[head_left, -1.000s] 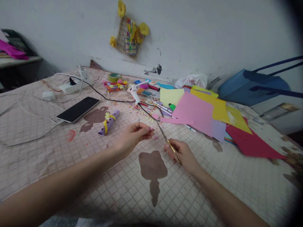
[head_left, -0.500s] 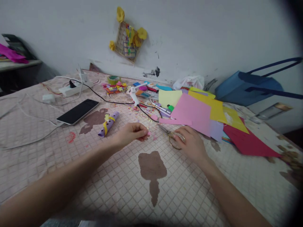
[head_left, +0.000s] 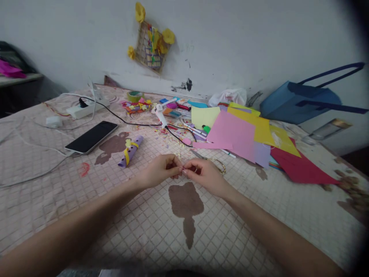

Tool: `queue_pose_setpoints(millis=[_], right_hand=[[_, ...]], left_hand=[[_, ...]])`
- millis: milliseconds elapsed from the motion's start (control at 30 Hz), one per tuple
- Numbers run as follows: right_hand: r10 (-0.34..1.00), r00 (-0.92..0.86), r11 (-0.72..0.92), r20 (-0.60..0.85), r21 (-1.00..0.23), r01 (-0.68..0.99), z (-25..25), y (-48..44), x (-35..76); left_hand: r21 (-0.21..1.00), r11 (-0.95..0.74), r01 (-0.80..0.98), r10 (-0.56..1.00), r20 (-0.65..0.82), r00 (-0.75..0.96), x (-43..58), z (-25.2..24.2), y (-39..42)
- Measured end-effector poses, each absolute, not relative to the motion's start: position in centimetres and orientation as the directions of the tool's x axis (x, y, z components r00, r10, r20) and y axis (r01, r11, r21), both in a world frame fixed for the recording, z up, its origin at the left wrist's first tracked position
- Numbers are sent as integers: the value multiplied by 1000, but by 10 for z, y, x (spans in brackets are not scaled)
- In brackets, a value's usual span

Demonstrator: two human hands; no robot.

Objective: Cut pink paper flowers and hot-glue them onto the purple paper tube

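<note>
Head view: left hand (head_left: 159, 171) and right hand (head_left: 204, 175) meet above middle of quilted cover (head_left: 86, 219). Fingers (head_left: 173, 163) closed, pinched together, tips almost touching; anything held hidden between them, cannot tell what. Scissors (head_left: 209, 157) lie just behind right hand, apparently left free so both hands can work close. Purple paper roll (head_left: 130, 152) left of hands; pink paper sheets (head_left: 232, 134) upper right; glue gun (head_left: 159, 114) beyond.

Bare forearms (head_left: 80, 215) end in a left hand (head_left: 160, 171) and right hand (head_left: 204, 176).
</note>
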State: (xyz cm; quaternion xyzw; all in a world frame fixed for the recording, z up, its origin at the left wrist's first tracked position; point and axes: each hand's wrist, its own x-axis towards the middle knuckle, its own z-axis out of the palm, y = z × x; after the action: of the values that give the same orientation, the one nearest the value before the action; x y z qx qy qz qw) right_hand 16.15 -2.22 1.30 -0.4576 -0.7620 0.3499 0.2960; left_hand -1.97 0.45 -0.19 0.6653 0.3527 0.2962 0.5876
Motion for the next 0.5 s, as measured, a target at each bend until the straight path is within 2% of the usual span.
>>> queue_pose_setpoints(millis=[500], right_hand=[[911,-322,405,259,-717,567,2,-29,160]], left_hand=[[976,-148,162,847,40,530,-19,-3,3]])
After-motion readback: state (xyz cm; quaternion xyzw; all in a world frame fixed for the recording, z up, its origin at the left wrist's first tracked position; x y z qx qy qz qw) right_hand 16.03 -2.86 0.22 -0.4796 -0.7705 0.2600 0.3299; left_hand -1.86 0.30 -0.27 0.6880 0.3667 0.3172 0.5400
